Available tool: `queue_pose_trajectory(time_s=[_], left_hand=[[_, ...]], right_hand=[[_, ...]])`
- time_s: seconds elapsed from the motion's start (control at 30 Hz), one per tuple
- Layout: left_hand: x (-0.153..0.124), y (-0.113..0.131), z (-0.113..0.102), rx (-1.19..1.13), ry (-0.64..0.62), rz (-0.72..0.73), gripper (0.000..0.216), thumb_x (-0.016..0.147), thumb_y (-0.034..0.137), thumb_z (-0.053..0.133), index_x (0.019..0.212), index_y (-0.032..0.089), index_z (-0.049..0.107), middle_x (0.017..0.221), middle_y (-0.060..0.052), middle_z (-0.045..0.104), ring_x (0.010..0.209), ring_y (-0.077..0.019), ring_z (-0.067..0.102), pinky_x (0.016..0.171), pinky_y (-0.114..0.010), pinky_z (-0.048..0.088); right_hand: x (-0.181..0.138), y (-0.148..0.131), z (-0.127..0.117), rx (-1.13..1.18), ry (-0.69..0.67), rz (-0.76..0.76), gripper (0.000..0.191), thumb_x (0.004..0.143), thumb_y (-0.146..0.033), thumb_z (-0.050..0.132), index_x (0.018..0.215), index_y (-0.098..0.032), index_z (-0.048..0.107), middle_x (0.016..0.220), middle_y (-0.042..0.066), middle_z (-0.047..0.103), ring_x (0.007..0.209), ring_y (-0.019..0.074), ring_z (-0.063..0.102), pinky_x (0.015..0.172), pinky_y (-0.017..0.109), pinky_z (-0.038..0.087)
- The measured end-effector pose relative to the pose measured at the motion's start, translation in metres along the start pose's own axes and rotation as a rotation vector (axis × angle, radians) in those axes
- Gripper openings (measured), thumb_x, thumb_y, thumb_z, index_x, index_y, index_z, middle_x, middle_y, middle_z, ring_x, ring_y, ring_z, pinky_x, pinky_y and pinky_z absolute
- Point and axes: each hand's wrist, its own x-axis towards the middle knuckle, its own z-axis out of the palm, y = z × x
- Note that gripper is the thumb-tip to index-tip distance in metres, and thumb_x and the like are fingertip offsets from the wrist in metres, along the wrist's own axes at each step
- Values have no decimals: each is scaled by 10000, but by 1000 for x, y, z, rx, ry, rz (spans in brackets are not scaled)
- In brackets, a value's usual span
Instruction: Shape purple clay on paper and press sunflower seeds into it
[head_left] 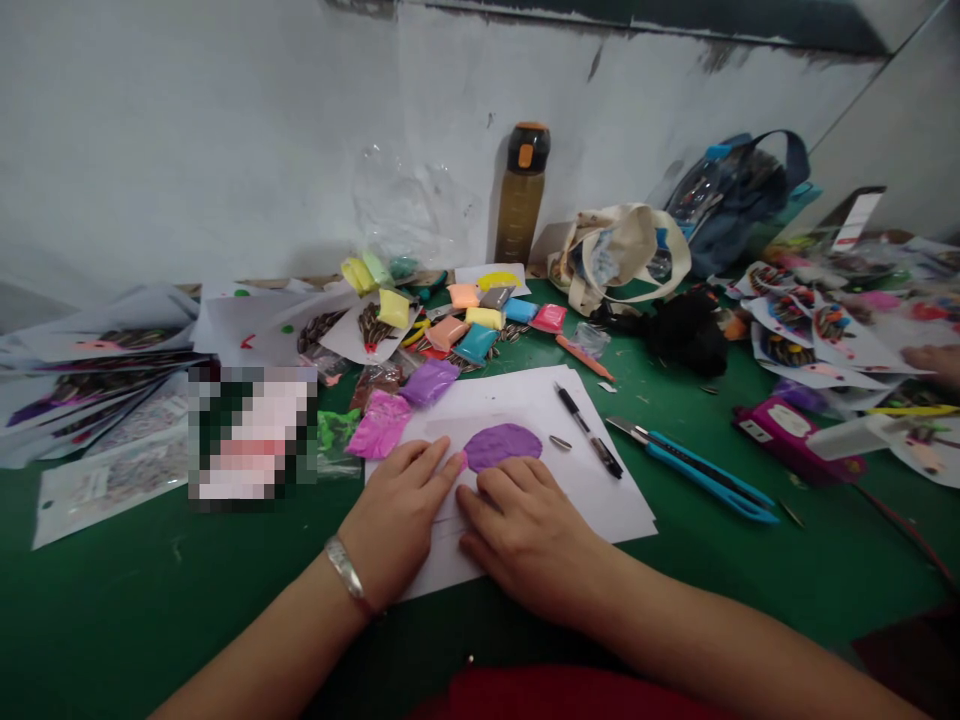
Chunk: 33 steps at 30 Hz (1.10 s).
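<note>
On a stack of white paper lies a flat purple oval of modelling clay. My left hand, with a silver bangle at the wrist, rests on the sheet with its fingers stretched toward the oval's left end. A small pink spot shows by its fingertip; I cannot tell whether it is clay. Curled at the oval's lower edge, my right hand has its fingers bent inward; anything inside them is hidden. A sunflower seed and a black pen lie right of the clay.
A blue utility knife lies right of the paper with its blade showing. Pink and purple clay packets touch the paper's upper left. Behind stand a bottle and a cloth bag. Another person's hand shows far right.
</note>
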Motion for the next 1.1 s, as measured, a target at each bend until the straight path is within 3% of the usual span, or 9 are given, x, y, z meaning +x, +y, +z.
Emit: queue_pose_trajectory(time_s=[0.17,0.33,0.47,0.63,1.1], left_hand=[[1,-1,1,-47,15,12,585,767,-44,339,1323,58,491,1326,-165,537,1205,-252,465,1033,-445,386],[2,0,3,6,-9,-41,521,807,-1,365,1263,138,575,1326,-160,537,1148,-295,494,972,-497,422],[3,0,3,-41,6,-25,562,797,-23,331,1324,78,499,1327,-161,540,1179,-258,486,1014,-460,398],[4,-1,3,-23,-8,-24,521,789,-17,340,1247,77,569,1318,-167,550,1189,-268,492,1013,-470,396],[0,2,-4,2,-4,22,535,769,-36,340,1240,75,569,1283,-152,572,1190,-263,475,1013,-452,419]], right_hand=[[0,0,-1,6,-5,-8,275,920,-344,465,1080,-145,568,949,87,557,891,265,449,786,420,353],[1,0,0,9,-8,-4,301,923,-348,456,1114,-137,554,977,92,556,905,268,450,805,425,355],[0,0,0,10,-11,1,276,921,-342,460,1084,-147,567,950,86,555,896,265,450,800,423,352],[-1,1,0,14,-8,-2,280,917,-346,472,1088,-145,566,957,88,556,897,262,450,800,420,354],[0,1,-2,33,-5,2,272,898,-334,513,1084,-145,576,932,89,564,886,254,459,794,412,365]])
